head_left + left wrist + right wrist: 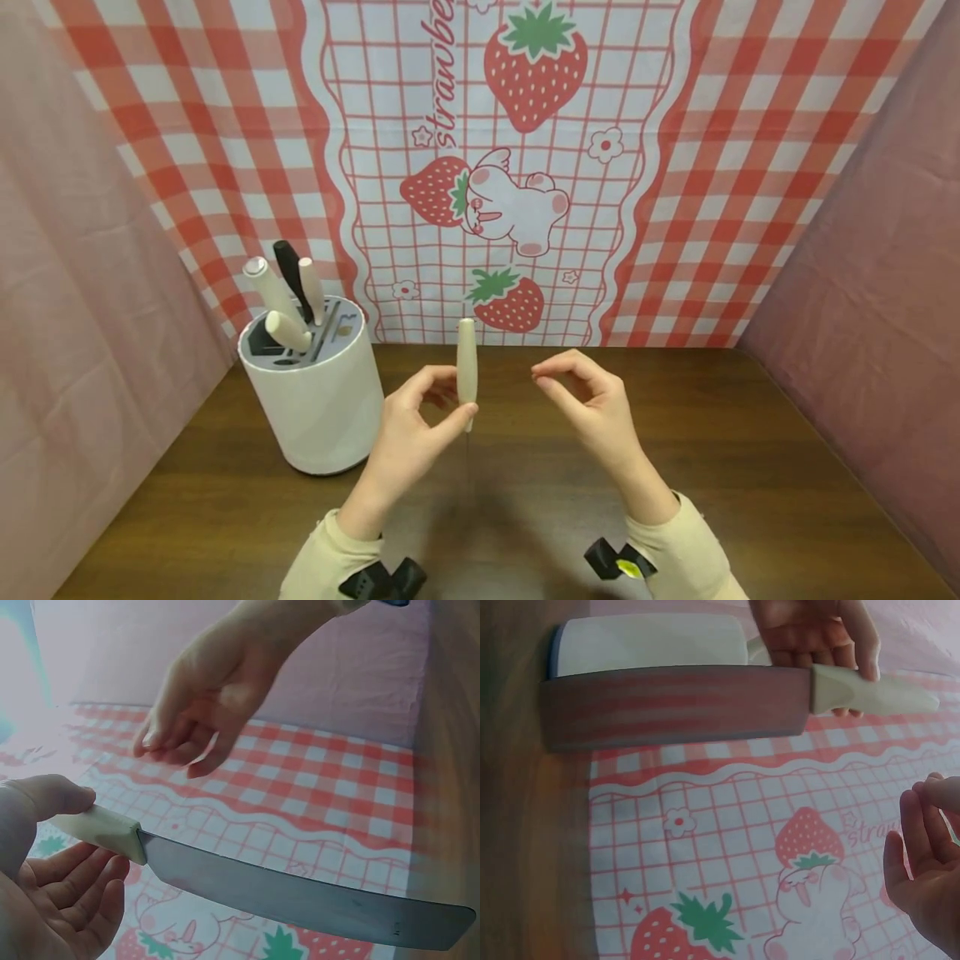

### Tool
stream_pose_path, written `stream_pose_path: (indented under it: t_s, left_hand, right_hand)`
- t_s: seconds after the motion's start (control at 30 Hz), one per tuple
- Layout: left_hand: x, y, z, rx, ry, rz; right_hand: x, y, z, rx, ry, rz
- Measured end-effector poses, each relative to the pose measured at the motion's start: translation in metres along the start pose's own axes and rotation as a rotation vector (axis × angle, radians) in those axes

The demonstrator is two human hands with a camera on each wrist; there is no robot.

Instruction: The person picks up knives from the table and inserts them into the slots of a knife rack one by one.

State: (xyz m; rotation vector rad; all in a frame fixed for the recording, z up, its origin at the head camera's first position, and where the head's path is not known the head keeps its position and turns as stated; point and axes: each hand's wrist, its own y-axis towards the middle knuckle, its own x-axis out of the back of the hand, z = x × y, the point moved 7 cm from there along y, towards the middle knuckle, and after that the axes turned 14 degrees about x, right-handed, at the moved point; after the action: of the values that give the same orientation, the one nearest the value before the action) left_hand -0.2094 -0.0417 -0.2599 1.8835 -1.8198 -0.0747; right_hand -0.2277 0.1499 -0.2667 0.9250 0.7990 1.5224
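A kitchen knife [467, 360] with a cream handle is held upright above the table, handle up and blade down. My left hand [411, 433] grips the lower handle between thumb and fingers. In the head view the blade is seen almost edge-on; its broad, flat side [300, 889] shows in the left wrist view and reflects red in the right wrist view. To the right of the knife, my right hand [596, 412] hovers apart from it. Its fingers are loosely bent, thumb near the fingertips, with nothing visible between them.
A white round knife block [322, 417] stands on the left of the brown wooden table [720, 450]. Several handles, cream and one black handle [292, 271], stick out of its grey top. Behind hangs a strawberry-print checked cloth [645, 242]; pink curtains [862, 333] flank both sides.
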Motion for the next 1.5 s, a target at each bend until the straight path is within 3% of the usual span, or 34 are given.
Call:
stream_pose_path:
  t_s: [0.2, 0.37, 0.6, 1.0, 1.23, 1.5]
  left_hand:
    - [0.008, 0.007, 0.022, -0.018, -0.037, -0.017]
    - [0.019, 0.007, 0.025, -0.036, -0.022, -0.045]
    - [0.032, 0.005, 0.020, -0.048, 0.003, -0.073]
    - [0.056, -0.001, 0.002, -0.170, -0.067, -0.129]
    - [0.068, -0.004, -0.005, -0.201, -0.079, -0.179]
    - [0.084, -0.011, -0.014, -0.275, -0.097, -0.306]
  right_hand:
    - [0.001, -0.011, -0.007, -0.028, 0.000, 0.024]
    - [0.007, -0.018, -0.011, -0.047, -0.015, 0.016]
    - [0.014, -0.024, -0.017, -0.074, -0.058, 0.028]
    - [0.017, -0.031, -0.020, -0.101, -0.060, 0.027]
    - [0.019, -0.033, -0.022, -0.107, -0.069, 0.023]
    - [0.018, -0.037, -0.025, -0.119, -0.067, 0.038]
